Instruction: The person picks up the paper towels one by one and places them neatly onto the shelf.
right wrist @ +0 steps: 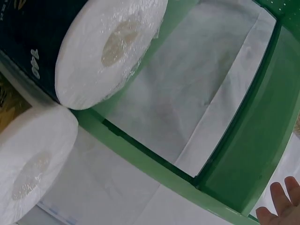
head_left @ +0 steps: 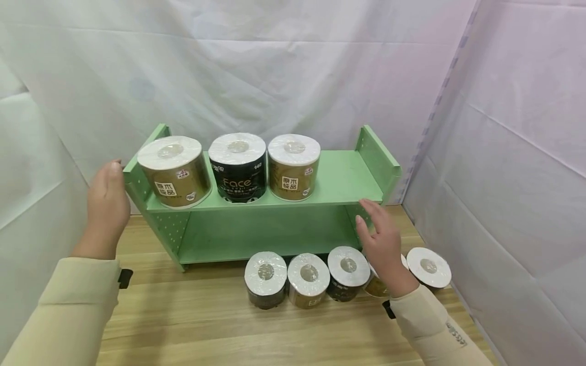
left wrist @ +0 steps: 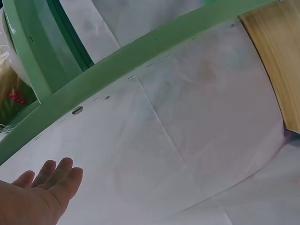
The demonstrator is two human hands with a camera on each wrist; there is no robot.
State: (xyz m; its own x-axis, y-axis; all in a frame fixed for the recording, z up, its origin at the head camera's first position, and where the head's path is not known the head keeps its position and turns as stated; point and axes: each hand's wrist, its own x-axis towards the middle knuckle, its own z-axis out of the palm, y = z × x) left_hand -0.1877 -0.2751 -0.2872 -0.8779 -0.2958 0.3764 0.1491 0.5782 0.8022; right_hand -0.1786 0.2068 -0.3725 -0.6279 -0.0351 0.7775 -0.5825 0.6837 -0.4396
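Green shelf [head_left: 343,173], centre: three wrapped rolls [head_left: 240,175] upright on top, seemingly done; five rolls [head_left: 348,279] on the surface [head_left: 192,320], lower right, seemingly remaining (one partly hidden). Left hand [head_left: 107,198], frame left: fingers loosely extended, holding nothing; right hand [head_left: 383,241], right of centre: fingers apart, holding nothing

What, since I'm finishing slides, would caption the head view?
Three paper rolls on a green shelf, five more in front, left hand and right hand nearby.

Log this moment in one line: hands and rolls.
left hand: empty, beside green two-tier shelf | right hand: empty, by shelf's right end | top tier: three plastic-wrapped cylindrical paper rolls | wood-grain surface: five more rolls
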